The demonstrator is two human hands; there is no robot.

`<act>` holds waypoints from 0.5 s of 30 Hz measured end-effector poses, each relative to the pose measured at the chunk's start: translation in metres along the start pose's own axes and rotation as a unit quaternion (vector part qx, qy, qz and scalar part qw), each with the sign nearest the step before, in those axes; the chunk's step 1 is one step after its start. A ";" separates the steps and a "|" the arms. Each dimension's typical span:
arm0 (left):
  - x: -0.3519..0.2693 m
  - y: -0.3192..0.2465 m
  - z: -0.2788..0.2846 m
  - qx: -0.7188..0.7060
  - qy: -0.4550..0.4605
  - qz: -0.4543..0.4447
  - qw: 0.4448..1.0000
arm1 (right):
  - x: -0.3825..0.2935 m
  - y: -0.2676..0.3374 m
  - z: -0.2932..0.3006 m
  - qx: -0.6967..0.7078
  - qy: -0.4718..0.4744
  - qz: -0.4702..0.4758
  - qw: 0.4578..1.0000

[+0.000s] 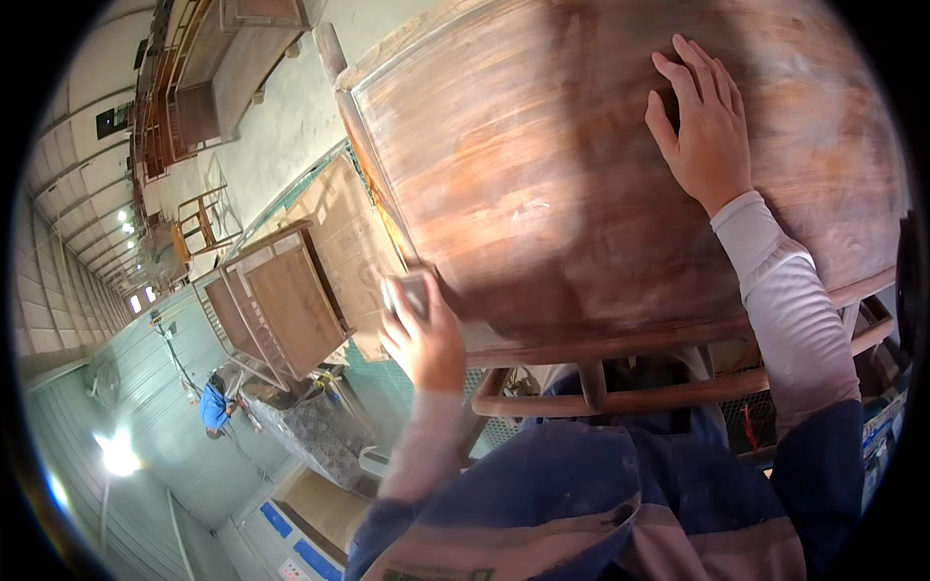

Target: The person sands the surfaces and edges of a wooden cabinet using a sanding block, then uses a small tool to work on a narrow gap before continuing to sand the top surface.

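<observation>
A large wooden panel with a raised frame (501,181), part of a piece of furniture, lies before me, its brown surface streaked with pale dusty patches. At the panel's near left corner, my left hand (425,334) is closed around a small dark block (413,292), blurred, so its kind cannot be told. My right hand (701,127) rests on or just over the panel's right part, fingers spread, holding nothing. A rounded wooden rail (625,401) runs below the panel's near edge, close to my body.
Left of the panel are a sheet of cardboard (341,240) and a wooden cabinet-like piece (290,301). A wooden chair (203,221) and more wooden furniture (232,80) stand farther off. A person in blue (214,407) bends beside a wrapped item (312,428).
</observation>
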State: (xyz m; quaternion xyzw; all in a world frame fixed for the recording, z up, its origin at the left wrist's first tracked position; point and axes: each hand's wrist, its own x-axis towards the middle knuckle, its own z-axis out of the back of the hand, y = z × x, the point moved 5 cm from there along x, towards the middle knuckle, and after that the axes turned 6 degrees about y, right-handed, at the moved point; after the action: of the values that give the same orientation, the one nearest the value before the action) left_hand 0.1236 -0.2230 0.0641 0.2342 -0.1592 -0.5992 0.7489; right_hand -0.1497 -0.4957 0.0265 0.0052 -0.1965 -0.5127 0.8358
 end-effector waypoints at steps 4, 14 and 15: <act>-0.068 -0.008 0.012 -0.031 0.072 0.009 0.997 | -0.003 -0.002 0.005 0.002 -0.023 0.005 1.000; -0.088 0.008 -0.004 -0.163 0.006 0.012 0.987 | -0.006 0.005 0.013 0.016 -0.008 0.021 1.000; -0.110 0.001 0.006 -0.211 0.041 0.047 0.975 | -0.007 0.004 0.015 0.018 -0.007 0.019 1.000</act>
State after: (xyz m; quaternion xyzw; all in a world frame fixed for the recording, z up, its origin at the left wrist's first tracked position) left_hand 0.0955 -0.1165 0.0742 0.0873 -0.0091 -0.5736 0.8145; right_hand -0.1537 -0.4849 0.0389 0.0129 -0.2119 -0.4932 0.8436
